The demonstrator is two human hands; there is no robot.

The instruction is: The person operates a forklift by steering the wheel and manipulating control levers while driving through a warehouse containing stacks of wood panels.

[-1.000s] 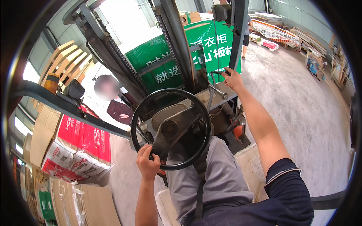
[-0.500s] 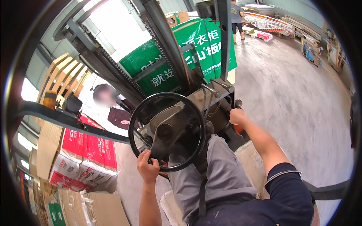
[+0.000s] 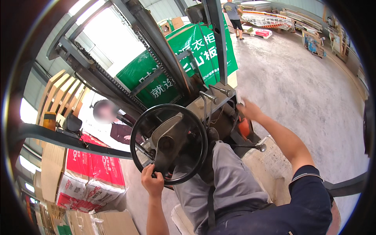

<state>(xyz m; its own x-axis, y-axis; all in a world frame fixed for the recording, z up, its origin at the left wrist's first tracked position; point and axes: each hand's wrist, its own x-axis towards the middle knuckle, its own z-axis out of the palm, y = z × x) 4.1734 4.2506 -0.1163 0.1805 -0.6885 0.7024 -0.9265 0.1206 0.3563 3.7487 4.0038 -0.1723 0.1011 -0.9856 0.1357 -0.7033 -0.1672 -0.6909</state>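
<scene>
My left hand (image 3: pixel 152 181) is closed round a small knob on the lower left rim of the black steering wheel (image 3: pixel 205 143). My right hand (image 3: pixel 250 110) is slightly blurred, its fingers apart at a dark lever knob (image 3: pixel 239 105) right of the dashboard; whether they touch it I cannot tell. Beside my right leg, a low lever (image 3: pixel 250 147) with a round knob points to the right. Two metal-handled levers (image 3: pixel 214 99) rise from the panel ahead. An orange part (image 3: pixel 244 127) sits below my right hand.
Beyond the forklift mast (image 3: pixel 156 43) stands a large green-wrapped stack (image 3: pixel 141 70). A person (image 3: pixel 117 131) is close by on the left, near red-and-white wrapped packs (image 3: pixel 94 166). Another person (image 3: pixel 234 17) stands far off by stacked boards (image 3: pixel 266 19). Concrete floor (image 3: pixel 290 86) stretches right.
My right hand has moved up and forward from a closed grip, its fingers now apart. The low lever with the round knob now shows beside my leg. My left hand stays on the wheel.
</scene>
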